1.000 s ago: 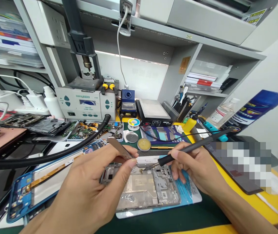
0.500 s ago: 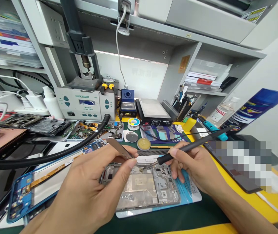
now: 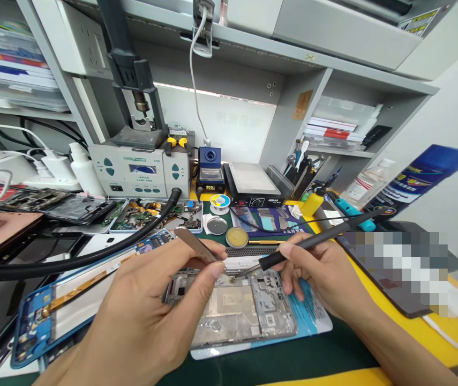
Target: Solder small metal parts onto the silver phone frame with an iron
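Observation:
An opened phone frame (image 3: 248,313) with bare boards lies on a blue-and-white mat (image 3: 313,319) in front of me. My left hand (image 3: 160,305) pinches metal tweezers (image 3: 194,244), their tips down at the frame's top edge. My right hand (image 3: 325,281) grips a black soldering iron (image 3: 317,241) like a pen. Its tip touches a small gold part (image 3: 232,279) at the same spot, right beside the tweezer tips.
A hot-air station (image 3: 140,171) with a thick black hose (image 3: 72,260) stands behind on the left. A small soldering station (image 3: 210,171), heating plate (image 3: 255,185), solder tins (image 3: 237,236), board trays (image 3: 152,214), a blue phone shell (image 3: 36,321) and a dark tablet (image 3: 393,268) crowd the bench.
The soldering iron's handle has drifted slightly left and lower; both hands stay over the frame's top edge with the same grips.

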A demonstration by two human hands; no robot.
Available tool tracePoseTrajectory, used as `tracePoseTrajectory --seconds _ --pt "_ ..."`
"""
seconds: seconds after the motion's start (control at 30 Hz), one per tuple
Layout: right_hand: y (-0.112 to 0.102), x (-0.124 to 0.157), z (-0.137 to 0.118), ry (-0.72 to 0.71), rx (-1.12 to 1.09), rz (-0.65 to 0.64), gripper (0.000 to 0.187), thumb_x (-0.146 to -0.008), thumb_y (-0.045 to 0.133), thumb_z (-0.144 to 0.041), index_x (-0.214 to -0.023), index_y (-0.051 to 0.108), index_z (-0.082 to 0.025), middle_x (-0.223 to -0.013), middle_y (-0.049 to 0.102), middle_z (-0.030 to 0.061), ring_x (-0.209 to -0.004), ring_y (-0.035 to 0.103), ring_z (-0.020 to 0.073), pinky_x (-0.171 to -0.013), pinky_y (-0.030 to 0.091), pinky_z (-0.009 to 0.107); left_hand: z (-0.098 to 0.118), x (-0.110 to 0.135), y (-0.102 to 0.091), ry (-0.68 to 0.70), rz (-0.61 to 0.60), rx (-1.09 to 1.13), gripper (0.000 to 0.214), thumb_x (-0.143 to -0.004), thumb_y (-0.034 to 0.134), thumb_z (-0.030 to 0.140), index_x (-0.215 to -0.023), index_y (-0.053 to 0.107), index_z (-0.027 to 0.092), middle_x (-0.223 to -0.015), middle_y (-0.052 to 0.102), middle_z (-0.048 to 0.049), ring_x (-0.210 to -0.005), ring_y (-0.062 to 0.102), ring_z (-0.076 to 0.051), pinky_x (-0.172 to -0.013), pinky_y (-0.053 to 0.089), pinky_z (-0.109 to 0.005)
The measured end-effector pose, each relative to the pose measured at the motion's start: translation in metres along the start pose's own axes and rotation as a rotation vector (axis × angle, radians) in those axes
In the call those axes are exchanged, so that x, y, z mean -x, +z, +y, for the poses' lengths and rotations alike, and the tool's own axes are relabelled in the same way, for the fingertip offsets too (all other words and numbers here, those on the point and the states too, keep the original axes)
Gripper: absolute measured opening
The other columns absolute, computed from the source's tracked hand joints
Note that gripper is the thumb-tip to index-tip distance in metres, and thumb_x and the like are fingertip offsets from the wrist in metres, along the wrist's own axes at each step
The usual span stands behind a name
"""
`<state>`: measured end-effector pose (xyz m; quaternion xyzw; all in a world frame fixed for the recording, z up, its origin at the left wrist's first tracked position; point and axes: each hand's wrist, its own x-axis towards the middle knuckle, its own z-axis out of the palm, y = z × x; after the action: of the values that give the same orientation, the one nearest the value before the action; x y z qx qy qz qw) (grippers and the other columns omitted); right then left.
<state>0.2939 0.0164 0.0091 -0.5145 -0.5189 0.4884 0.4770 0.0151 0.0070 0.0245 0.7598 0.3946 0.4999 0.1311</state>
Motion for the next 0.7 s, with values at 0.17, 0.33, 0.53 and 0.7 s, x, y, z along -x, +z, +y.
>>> tracePoseTrajectory --seconds 0.17,0.33,0.53,0.7 --pt "0.0025 -0.0008 -0.0010 0.016 0.011 0.030 0.046 -0.087 0.099 -0.055 -0.071 0.076 -0.019 -0.051 0.076 0.0052 -0.033 0.061 0.0150 -0.031 0.045 0.021 -0.0013 0.0027 -0.0014 0.010 -0.018 -0.005 0.012 -0.105 0.068 0.030 -0.107 0.078 0.037 -0.098 0.089 0.0126 -0.082 0.086 -0.012 -0.071 0.067 -0.016" --pt "0.0048 0.0000 -0.0013 0.015 0.037 0.036 0.046 -0.087 0.099 -0.056 -0.071 0.076 -0.019 -0.049 0.074 0.0044 -0.033 0.060 0.0143 -0.032 0.046 0.021 -0.0023 0.0016 -0.0003 -0.002 -0.032 -0.004 0.012 -0.107 0.067 0.030 -0.110 0.078 0.035 -0.102 0.090 0.0083 -0.085 0.087 -0.015 -0.070 0.068 -0.020" --pt "0.0049 0.0009 -0.0043 0.016 0.052 0.036 0.046 -0.085 0.100 -0.056 -0.069 0.077 -0.019 -0.047 0.073 0.0038 -0.033 0.060 0.0146 -0.032 0.047 0.022 -0.0014 0.0005 0.0009 -0.002 -0.029 -0.002 0.013 -0.106 0.066 0.029 -0.106 0.078 0.035 -0.099 0.090 0.0100 -0.083 0.086 -0.014 -0.069 0.068 -0.019" --pt "0.0039 0.0013 -0.0033 0.013 0.037 0.028 0.046 -0.085 0.101 -0.055 -0.069 0.078 -0.018 -0.047 0.072 0.0032 -0.034 0.061 0.0142 -0.032 0.046 0.020 -0.0008 0.0012 -0.0004 0.015 -0.034 -0.005 0.013 -0.107 0.066 0.029 -0.110 0.078 0.035 -0.102 0.090 0.0092 -0.084 0.087 -0.014 -0.067 0.067 -0.018"
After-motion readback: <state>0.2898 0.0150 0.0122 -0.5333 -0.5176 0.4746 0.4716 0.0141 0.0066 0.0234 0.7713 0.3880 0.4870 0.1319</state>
